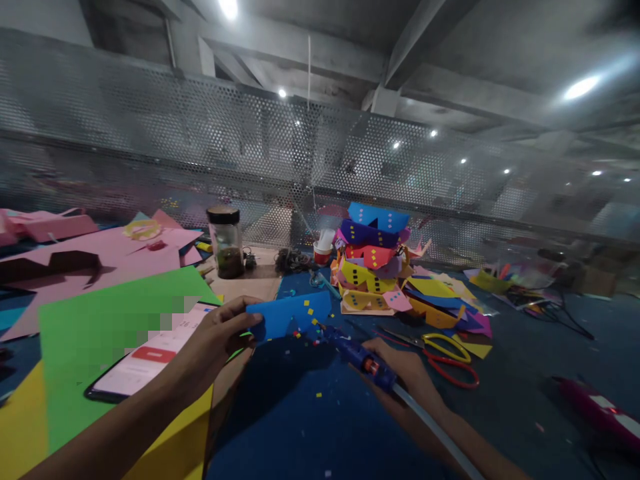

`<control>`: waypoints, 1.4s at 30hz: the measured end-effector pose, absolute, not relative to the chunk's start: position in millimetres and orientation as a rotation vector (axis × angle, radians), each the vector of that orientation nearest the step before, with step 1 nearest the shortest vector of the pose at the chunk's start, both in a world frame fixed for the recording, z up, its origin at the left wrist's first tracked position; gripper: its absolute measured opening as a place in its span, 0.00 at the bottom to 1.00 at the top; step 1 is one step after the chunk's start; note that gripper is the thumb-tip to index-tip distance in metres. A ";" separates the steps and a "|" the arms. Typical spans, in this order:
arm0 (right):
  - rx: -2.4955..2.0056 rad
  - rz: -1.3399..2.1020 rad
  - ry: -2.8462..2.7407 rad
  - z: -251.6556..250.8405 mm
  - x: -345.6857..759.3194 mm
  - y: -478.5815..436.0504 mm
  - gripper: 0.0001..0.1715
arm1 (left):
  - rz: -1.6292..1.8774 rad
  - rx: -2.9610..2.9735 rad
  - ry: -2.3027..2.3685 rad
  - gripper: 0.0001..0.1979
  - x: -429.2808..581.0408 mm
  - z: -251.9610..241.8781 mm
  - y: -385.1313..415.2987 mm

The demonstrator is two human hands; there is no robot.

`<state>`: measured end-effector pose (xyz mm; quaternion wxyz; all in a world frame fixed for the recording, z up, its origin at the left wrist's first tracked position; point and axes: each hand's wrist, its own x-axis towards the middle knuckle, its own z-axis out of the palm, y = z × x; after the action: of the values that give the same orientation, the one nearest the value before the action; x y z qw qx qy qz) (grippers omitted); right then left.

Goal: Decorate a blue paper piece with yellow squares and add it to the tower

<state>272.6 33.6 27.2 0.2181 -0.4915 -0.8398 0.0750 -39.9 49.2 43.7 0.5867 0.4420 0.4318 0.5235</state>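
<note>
My left hand [220, 340] pinches the left edge of a folded blue paper piece [293, 317] dotted with small yellow squares, holding it just above the blue table [300, 413]. My right hand [405, 377] grips a blue glue gun [357, 357] with a clear glue stick trailing from its back. The gun's nozzle points at the lower right part of the blue paper. Both hands have closed fingers.
A phone [145, 360] lies on green paper [100, 333] at left, over yellow and pink sheets. A stack of decorated folded papers [375, 267] stands behind, with a jar [226, 243], a small cup [323, 252] and yellow and red scissors [447, 353] nearby. A perforated metal screen [250, 147] backs the table.
</note>
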 end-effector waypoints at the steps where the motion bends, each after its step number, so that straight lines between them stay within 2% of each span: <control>1: -1.351 0.225 -2.336 26.8 272.8 34.3 0.09 | 1.225 1.026 1.005 0.11 -39.8 43.7 49.4; 13: -1.278 0.153 -2.261 38.9 265.8 21.6 0.08 | 1.230 1.036 1.029 0.08 -38.8 45.1 48.7; 22: -1.246 0.172 -2.302 21.4 272.7 34.8 0.12 | 1.218 1.058 1.027 0.11 -37.4 47.4 45.8; 28: -1.250 0.354 -2.417 18.5 278.8 53.2 0.10 | 1.208 1.077 1.027 0.09 -35.5 49.7 45.6; 31: -1.235 0.248 -2.330 22.4 276.2 44.7 0.09 | 1.222 1.065 1.045 0.08 -35.8 48.8 46.5; 36: -1.240 0.141 -2.208 30.1 265.9 22.8 0.08 | 1.227 1.060 1.078 0.13 -35.1 46.7 47.5; 42: -1.213 0.320 -2.179 33.3 256.8 16.4 0.09 | 1.221 1.078 1.101 0.15 -30.9 50.4 46.0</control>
<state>256.8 16.4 33.3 0.3085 -0.4589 -0.8243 0.1212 -30.9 46.0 50.4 0.5548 0.4562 0.4659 0.5167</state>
